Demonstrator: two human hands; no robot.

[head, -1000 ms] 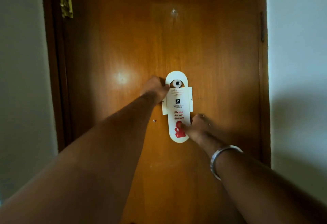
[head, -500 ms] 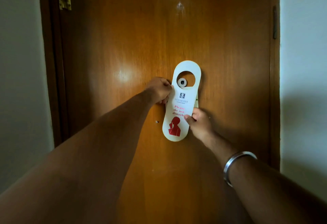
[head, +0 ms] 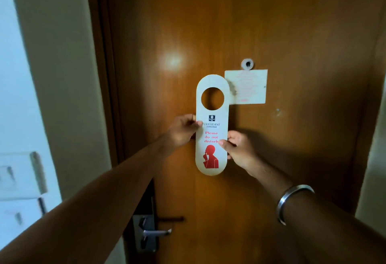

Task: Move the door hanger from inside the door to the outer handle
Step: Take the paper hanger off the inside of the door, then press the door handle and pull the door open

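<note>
White card with rounded ends, the "Please do not disturb" door hanger (head: 211, 126) sits upright between your two hands, held in front of the brown varnished wooden door (head: 292, 34) and a little left of its middle. Your left hand (head: 183, 131) pinches the hanger's left edge beside the small logo, fingers (head: 197, 123) closed on the card. Your right hand (head: 238, 149) pinches the right edge lower down, at the red lettering, fingers closed on it too. Gripping at two heights keeps the thin card flat and steady. Its round hole (head: 212, 98) is empty, showing only wood behind, so the hanger is free of the small white round knob (head: 247, 64), which is up and to the right. Just below that knob a white rectangular notice (head: 247, 86) lies flat on the door. A silver lever handle on a metal plate (head: 150, 232) sits near the door's lower left edge, by the frame. The door looks shut, so the outer handle is out of sight; you will probably need to free one hand for that lever. A silver bangle (head: 292, 199) circles your right wrist.
</note>
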